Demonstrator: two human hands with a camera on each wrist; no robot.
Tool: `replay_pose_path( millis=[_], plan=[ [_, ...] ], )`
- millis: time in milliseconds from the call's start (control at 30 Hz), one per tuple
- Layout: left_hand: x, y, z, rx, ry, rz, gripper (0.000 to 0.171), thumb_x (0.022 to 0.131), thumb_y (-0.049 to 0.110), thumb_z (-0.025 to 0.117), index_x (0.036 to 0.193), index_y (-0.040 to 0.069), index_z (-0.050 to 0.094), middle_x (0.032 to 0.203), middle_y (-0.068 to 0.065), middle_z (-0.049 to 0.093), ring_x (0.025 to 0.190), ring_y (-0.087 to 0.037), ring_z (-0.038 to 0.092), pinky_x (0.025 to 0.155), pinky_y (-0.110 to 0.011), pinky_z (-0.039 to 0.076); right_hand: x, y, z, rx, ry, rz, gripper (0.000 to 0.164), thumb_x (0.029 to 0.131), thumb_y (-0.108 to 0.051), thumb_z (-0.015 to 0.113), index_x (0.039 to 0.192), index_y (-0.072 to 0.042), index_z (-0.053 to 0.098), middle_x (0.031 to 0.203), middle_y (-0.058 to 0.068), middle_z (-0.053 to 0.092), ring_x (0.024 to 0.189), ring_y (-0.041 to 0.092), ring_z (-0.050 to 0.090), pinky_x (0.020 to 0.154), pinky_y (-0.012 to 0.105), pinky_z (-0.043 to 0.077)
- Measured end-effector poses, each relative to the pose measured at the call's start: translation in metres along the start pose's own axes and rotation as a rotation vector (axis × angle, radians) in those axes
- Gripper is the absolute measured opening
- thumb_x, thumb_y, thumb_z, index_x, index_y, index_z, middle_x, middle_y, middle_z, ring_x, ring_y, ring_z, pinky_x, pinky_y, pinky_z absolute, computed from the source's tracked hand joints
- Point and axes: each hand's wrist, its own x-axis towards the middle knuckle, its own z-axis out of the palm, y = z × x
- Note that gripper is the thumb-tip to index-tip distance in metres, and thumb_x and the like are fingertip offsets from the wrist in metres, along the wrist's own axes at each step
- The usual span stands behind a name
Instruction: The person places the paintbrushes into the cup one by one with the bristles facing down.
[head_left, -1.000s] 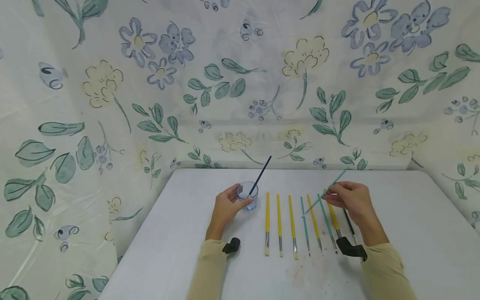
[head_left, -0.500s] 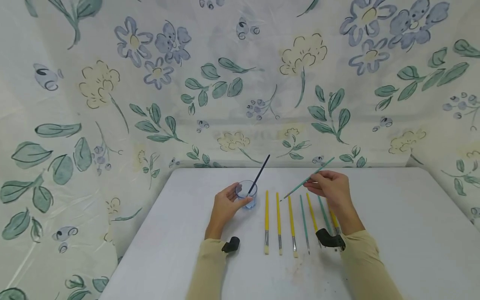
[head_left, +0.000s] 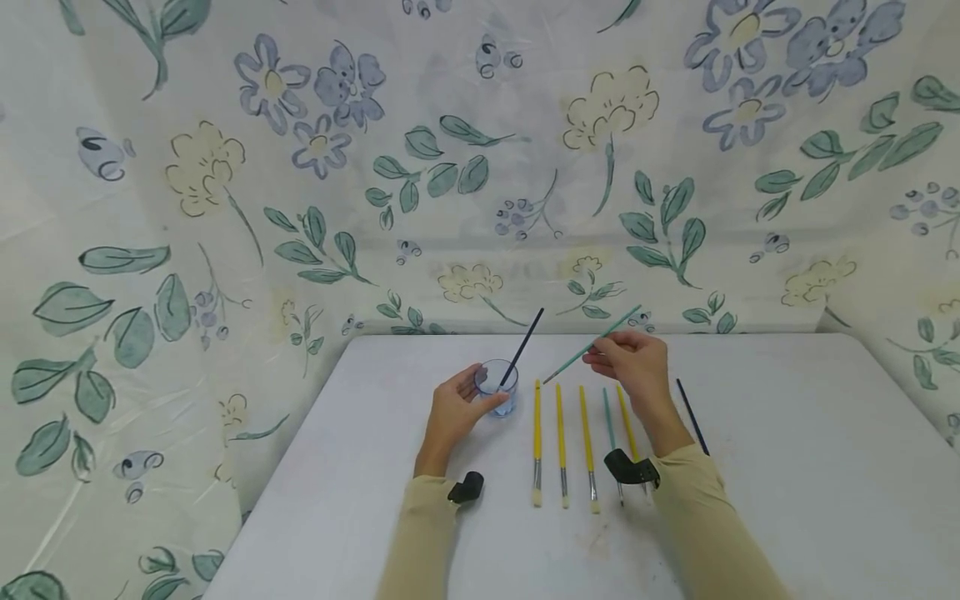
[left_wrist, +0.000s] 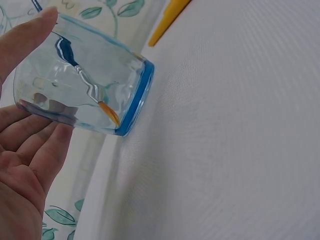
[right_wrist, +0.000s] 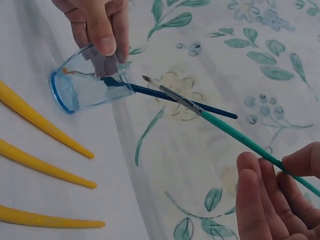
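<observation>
Teal paintbrush slanted right of the clear cup in the head view, pinched by the right-hand grip, while the left-hand grip wrapped the cup's side. Left wrist view: a dark-blue paintbrush leaned inside the cup. Right wrist view: yellow handles lay beside the cup on the counter.
</observation>
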Motion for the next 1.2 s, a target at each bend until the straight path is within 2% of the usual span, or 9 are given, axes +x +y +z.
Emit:
replay_pose_path(
  millis=[267,467,633,767,967,1200],
  plan=[
    [0.001,0.001,0.000,-0.004,-0.005,0.013,0.090,0.067,0.047,0.088,0.141,0.009,0.053,0.140,-0.007,0.060,0.134,-0.022,0.055,0.112,-0.033,0.046,0.002,-0.004,0.020,-0.075,0.036,-0.027,0.024,0.090,-0.015,0.067,0.106,0.002,0.065,0.080,-0.004,0.075,0.071,0.009,0.074,0.071,0.022,0.064],
    [0.001,0.003,0.001,-0.039,-0.011,0.037,0.089,0.068,0.043,0.089,0.141,0.006,0.052,0.140,-0.011,0.060,0.134,-0.025,0.055,0.112,-0.036,0.046,0.005,-0.002,0.034,-0.111,0.039,-0.047,0.021,0.090,-0.015,0.068,0.103,0.001,0.068,0.085,0.004,0.077,0.071,0.009,0.074,0.069,0.024,0.064],
    [0.000,0.004,0.002,-0.026,-0.012,0.013,0.092,0.066,0.048,0.088,0.141,0.008,0.052,0.141,-0.009,0.060,0.134,-0.024,0.055,0.112,-0.036,0.046,0.006,0.002,0.044,-0.129,0.034,-0.060,0.020,0.090,-0.016,0.068,0.101,0.000,0.068,0.093,0.013,0.077,0.071,0.012,0.074,0.068,0.025,0.064],
    [-0.001,0.004,0.001,-0.018,-0.001,0.005,0.090,0.066,0.046,0.089,0.140,0.009,0.053,0.140,-0.008,0.061,0.134,-0.023,0.056,0.112,-0.035,0.046,0.006,0.006,0.051,-0.156,0.020,-0.072,0.019,0.090,-0.016,0.068,0.101,-0.001,0.069,0.096,0.016,0.076,0.072,0.012,0.074,0.069,0.027,0.064],
    [-0.001,0.002,0.000,-0.005,0.005,0.015,0.086,0.069,0.042,0.088,0.140,0.007,0.054,0.139,-0.010,0.061,0.133,-0.024,0.056,0.112,-0.035,0.047,0.006,0.012,0.060,-0.173,0.006,-0.087,0.018,0.090,-0.016,0.068,0.098,0.000,0.070,0.095,0.018,0.076,0.073,0.015,0.074,0.072,0.032,0.065],
    [0.000,0.001,-0.001,0.000,0.000,0.011,0.087,0.068,0.045,0.088,0.140,0.009,0.054,0.140,-0.008,0.060,0.134,-0.022,0.055,0.112,-0.034,0.046,0.003,0.016,0.068,-0.221,-0.008,-0.065,0.019,0.090,-0.018,0.068,0.101,-0.004,0.071,0.097,0.015,0.076,0.075,0.014,0.074,0.073,0.029,0.065]
  ],
)
